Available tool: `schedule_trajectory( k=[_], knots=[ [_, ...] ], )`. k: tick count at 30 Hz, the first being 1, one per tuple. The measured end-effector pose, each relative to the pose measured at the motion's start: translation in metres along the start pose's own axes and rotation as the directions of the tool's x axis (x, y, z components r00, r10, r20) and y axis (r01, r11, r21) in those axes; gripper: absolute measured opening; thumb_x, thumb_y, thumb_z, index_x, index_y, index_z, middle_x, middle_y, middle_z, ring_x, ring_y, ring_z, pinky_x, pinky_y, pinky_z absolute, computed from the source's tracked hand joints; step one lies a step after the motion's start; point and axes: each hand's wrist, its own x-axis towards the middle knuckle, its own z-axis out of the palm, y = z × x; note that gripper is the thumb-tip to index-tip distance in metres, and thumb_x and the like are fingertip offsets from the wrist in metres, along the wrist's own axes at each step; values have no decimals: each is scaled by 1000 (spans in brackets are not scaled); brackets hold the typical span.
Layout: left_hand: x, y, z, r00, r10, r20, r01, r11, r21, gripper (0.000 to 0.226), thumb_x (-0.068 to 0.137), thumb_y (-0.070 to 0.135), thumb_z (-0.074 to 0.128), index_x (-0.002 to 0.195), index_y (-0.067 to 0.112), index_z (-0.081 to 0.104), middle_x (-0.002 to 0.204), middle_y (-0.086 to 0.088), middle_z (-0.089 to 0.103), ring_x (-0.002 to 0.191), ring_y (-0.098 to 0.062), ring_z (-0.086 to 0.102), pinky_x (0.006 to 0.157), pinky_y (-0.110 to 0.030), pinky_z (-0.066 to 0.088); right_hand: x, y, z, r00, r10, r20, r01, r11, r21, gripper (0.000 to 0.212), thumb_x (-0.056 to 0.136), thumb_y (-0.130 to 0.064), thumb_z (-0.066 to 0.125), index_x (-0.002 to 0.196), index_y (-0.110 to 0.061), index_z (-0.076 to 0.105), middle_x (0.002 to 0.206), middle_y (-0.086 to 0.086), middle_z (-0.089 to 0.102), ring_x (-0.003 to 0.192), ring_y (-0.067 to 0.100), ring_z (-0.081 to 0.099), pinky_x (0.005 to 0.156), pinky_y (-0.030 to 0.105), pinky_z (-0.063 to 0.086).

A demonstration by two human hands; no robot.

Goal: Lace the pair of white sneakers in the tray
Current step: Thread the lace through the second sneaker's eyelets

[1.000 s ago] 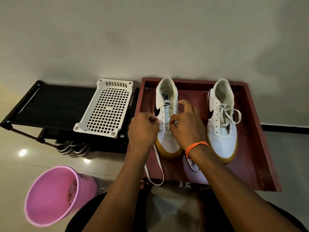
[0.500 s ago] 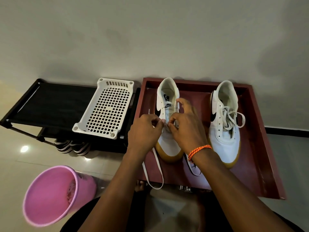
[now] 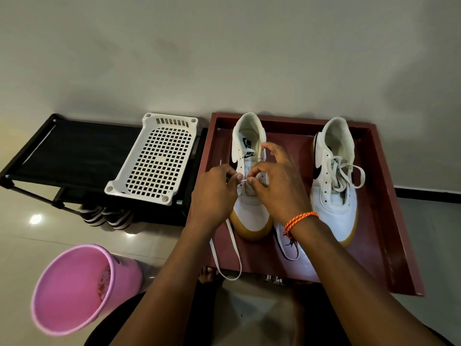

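Lace (image 3: 243, 180) ran taut between both hands over the left sneaker (image 3: 249, 176) near the maroon tray's (image 3: 389, 221) far-left corner, left hand (image 3: 215, 193) and right hand (image 3: 277, 188) each pinching it, heel-to-toe axis pointing toward the person, the laced sneaker (image 3: 334, 181) lying rightward.

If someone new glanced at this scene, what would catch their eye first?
Both hands, left hand and right hand, pinch a white lace over the left sneaker in the red tray. The right sneaker beside it is already laced. A pink bucket sits lower left.
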Motion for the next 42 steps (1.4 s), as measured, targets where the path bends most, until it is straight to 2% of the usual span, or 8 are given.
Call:
schedule_trajectory(
  k=[5,7,12,16,18,24,32,42],
  knots=[
    [-2,6,-2,1000,6,-16,-6,1000,8,19,106,37,64,90,28,66,76,13,63,69,-4,59,56,-26,36,2,-2,-3,999,-41,5,41,999,3,12,85,-27,86,96,-29,84,165,-9,37,152,16,29,107,8,12],
    [-2,6,-2,1000,-2,-15,1,1000,-8,18,106,37,64,90,29,67,76,15,64,71,-3,60,58,-26,39,2,-3,-5,999,-45,5,45,999,-17,9,85,-27,85,93,-30,84,166,-9,35,151,17,28,109,11,16],
    [-4,4,-3,994,-74,-79,78,996,53,15,104,31,64,92,27,72,87,10,72,81,-15,67,69,-36,52,-3,-4,-2,997,-56,-44,45,976,-213,8,86,-23,78,79,-20,81,167,-4,34,150,26,31,106,40,46],
    [-6,3,-4,993,-99,-59,104,990,92,15,100,28,68,92,29,81,94,9,78,87,-17,72,77,-41,59,-6,-2,5,999,-32,-19,26,963,-269,8,87,-27,79,80,-24,83,169,-6,29,151,28,29,115,44,41],
    [-6,3,-4,993,-107,-51,111,990,90,14,98,29,70,91,30,82,92,10,78,85,-16,72,76,-40,59,-5,-1,10,999,18,-36,-26,975,-220,4,85,-26,82,82,-27,84,169,-7,30,151,28,28,119,37,34],
    [-3,-1,-1,993,-111,-44,113,993,36,12,96,28,77,85,28,83,85,13,78,77,-10,72,71,-35,58,-3,-3,18,974,227,-12,-227,971,-68,13,85,-20,84,87,-33,84,169,-8,30,147,29,31,112,29,29],
    [-4,-2,1,995,-78,-54,81,996,46,11,96,31,77,86,28,82,83,11,76,78,-13,71,72,-35,57,-7,-10,18,984,175,-29,-177,967,-185,15,85,-15,79,84,-29,85,165,-5,37,142,28,33,109,27,23],
    [-5,-2,-1,993,-89,-74,94,993,74,9,94,36,76,88,31,81,86,14,76,84,-12,72,75,-39,60,-4,-9,27,969,243,51,-239,969,-60,13,89,-17,77,94,-28,82,168,-4,27,146,30,27,111,48,41]
  ],
)
